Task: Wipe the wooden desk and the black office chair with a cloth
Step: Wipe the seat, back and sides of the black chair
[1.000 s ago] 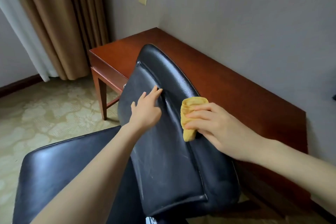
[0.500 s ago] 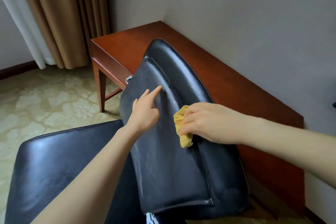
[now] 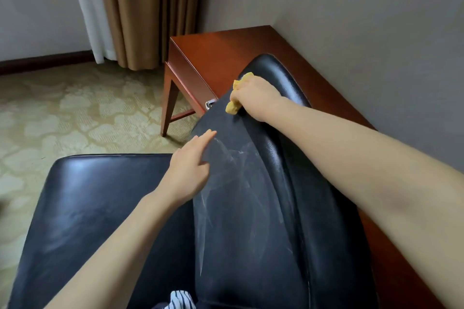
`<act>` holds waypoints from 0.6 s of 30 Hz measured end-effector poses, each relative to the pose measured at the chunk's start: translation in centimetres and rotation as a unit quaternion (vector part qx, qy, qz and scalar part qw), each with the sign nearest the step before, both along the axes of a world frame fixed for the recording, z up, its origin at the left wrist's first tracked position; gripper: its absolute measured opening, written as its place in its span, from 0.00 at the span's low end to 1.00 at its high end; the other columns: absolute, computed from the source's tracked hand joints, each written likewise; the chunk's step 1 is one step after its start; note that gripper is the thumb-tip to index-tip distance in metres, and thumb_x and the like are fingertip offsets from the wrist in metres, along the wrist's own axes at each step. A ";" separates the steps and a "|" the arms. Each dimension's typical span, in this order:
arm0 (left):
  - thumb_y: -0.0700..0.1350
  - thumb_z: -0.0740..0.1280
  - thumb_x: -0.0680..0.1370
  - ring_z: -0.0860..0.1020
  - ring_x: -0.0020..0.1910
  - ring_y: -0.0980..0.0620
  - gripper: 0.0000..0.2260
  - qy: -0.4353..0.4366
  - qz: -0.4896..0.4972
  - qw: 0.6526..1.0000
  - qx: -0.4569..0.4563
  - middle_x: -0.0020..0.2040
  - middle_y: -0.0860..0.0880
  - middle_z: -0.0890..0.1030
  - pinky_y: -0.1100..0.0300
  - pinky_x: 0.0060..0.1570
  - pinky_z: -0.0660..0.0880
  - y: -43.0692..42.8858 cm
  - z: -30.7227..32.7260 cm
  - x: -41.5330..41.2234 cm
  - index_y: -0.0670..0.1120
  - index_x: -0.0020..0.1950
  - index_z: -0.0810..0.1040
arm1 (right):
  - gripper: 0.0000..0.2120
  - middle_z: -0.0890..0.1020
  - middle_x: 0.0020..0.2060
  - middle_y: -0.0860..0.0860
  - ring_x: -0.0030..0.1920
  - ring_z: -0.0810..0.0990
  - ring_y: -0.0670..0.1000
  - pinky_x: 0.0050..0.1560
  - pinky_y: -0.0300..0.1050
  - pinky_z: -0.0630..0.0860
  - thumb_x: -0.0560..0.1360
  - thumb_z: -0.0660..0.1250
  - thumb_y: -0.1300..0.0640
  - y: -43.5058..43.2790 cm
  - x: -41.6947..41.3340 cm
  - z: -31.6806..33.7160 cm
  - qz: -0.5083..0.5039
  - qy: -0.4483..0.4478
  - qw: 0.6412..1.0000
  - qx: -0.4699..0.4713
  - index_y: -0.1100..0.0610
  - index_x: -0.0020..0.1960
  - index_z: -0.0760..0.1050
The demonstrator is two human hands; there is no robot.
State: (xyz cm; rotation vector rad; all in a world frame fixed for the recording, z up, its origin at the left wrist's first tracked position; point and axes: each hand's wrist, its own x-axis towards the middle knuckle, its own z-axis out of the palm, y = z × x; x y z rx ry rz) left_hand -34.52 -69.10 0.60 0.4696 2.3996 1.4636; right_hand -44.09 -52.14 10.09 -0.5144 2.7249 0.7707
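Carpet [image 3: 75, 113], patterned, and curtain [image 3: 148, 7], brown, are seen at far left. Chair seat [image 3: 100, 208], black, is placed lower left. Left hand [image 3: 188, 173] is laid flat, fingers straight, on the smeared backrest [image 3: 246, 208]. Cloth [image 3: 232, 107], yellow, is bunched and gripped by the right hand [image 3: 256, 94] near the backrest's top. Tabletop [image 3: 226, 45], reddish wood, is set behind, against the wall.
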 end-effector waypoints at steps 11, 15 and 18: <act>0.31 0.56 0.73 0.65 0.71 0.42 0.31 -0.007 -0.045 0.998 -0.050 0.75 0.47 0.64 0.46 0.67 0.66 -0.5 1.5 -0.2 0.48 0.76 0.60 | 0.19 0.70 0.60 0.49 0.64 0.67 0.49 0.58 0.50 0.73 0.73 0.62 0.64 -0.5 11.4 -1.3 -0.064 -0.137 0.984 -0.097 0.45 0.58 0.77; 0.31 0.55 0.74 0.62 0.73 0.48 0.31 0.026 -0.085 0.994 -0.062 0.76 0.50 0.59 0.45 0.66 0.67 0.3 2.9 0.1 0.49 0.76 0.59 | 0.15 0.75 0.62 0.54 0.62 0.72 0.54 0.62 0.53 0.70 0.79 0.59 0.61 -0.4 17.2 -1.4 -0.083 -0.172 0.975 -0.110 0.52 0.63 0.76; 0.31 0.55 0.74 0.66 0.70 0.45 0.31 0.041 -0.137 0.988 -0.066 0.77 0.51 0.56 0.42 0.65 0.67 1.5 3.7 1.5 0.49 0.76 0.58 | 0.15 0.74 0.63 0.55 0.63 0.71 0.55 0.63 0.54 0.68 0.79 0.59 0.61 0.1 21.7 -1.3 -0.059 -0.166 0.977 -0.122 0.52 0.63 0.76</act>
